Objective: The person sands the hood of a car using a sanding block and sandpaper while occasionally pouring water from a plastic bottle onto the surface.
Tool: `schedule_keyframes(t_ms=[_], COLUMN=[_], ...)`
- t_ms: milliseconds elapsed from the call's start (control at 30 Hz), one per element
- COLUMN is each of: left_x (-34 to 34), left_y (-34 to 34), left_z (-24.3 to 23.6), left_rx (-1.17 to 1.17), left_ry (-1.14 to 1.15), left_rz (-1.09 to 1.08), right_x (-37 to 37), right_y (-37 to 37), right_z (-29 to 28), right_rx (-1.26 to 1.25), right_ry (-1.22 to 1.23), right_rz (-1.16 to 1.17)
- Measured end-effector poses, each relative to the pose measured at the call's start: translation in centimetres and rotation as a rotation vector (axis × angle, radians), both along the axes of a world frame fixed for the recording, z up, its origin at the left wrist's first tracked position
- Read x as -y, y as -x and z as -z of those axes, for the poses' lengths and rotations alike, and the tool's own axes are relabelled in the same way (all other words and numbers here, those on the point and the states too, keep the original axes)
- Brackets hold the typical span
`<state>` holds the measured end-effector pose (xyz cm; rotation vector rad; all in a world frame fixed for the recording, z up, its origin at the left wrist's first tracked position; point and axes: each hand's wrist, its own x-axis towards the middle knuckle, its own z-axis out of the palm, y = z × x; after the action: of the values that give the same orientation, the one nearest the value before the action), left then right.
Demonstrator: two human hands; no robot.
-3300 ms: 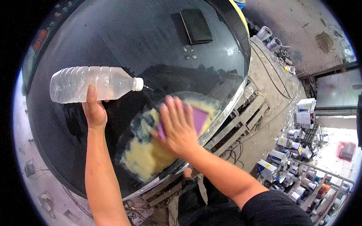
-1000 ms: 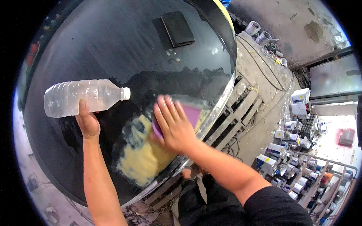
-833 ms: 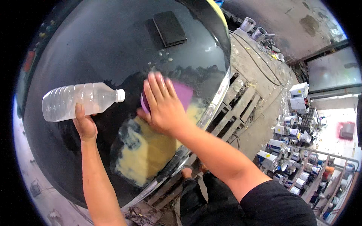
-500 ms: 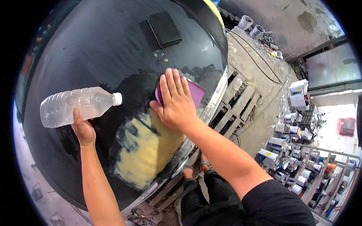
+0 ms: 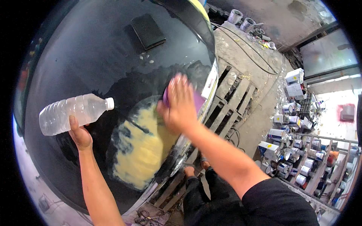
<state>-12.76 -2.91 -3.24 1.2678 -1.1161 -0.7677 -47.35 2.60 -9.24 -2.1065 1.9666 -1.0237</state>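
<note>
My left hand [image 5: 80,135] holds a clear plastic water bottle [image 5: 73,113] with a white cap, lying sideways above a glossy black car panel [image 5: 94,49]. My right hand [image 5: 180,106] lies flat, fingers spread, pressing a purple sanding pad [image 5: 197,101] against the panel near its right edge. A wet yellowish smear [image 5: 141,147] spreads over the black surface below and left of that hand. The pad is mostly hidden under my palm.
A dark rectangular patch [image 5: 148,31] sits high on the panel. Wooden pallets [image 5: 235,94] lie on the dirty floor to the right. Several paint cans and boxes [image 5: 294,150] crowd racks at the far right. My feet [image 5: 196,177] stand beside the panel's edge.
My right hand with the purple pad slid up and to the right over the panel, toward its edge, leaving the yellow smear longer. The bottle stays held in my left hand.
</note>
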Motion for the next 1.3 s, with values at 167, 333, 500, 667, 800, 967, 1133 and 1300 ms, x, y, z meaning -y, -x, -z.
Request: schedule_keyframes(t_ms=[167,333,500,667,800,967,1133,1300], left_x=[-0.5,0.3,-0.5,0.3,0.6,-0.3,0.4,-0.2], left_y=[-0.2,0.9,-2.1,-0.2,-1.0,-0.9,0.8,-1.3], left_z=[-0.9,-0.3,-0.1,0.1,0.2,-0.7,-0.6,-0.4], left_rx=[0.016,-0.013,0.003,-0.027,0.002,0.034,0.024,0.059], left_ry=[0.004,0.007,-0.028,-0.014,-0.033,-0.043,-0.048,-0.058], left_rz=[0.021,0.041,0.037,0.01,0.02,-0.013,-0.005,0.0], right_x=[-12.2,-0.3,-11.1,-4.0,-0.8,-11.9,0.1,-11.7], right_y=[-4.2,3.0,-5.0,0.7,2.0,-4.2,3.6,-5.2], right_z=[3.1,1.9,2.8,3.3,3.0,2.3,2.8,3.1], right_rx=[0.069,0.038,0.16,0.104,0.121,0.17,0.122,0.188], right_ry=[-0.165,0.007,-0.163,-0.026,-0.05,-0.164,0.004,-0.086], right_rz=[-0.315,0.072,-0.143,0.077,0.17,-0.168,0.201,-0.145])
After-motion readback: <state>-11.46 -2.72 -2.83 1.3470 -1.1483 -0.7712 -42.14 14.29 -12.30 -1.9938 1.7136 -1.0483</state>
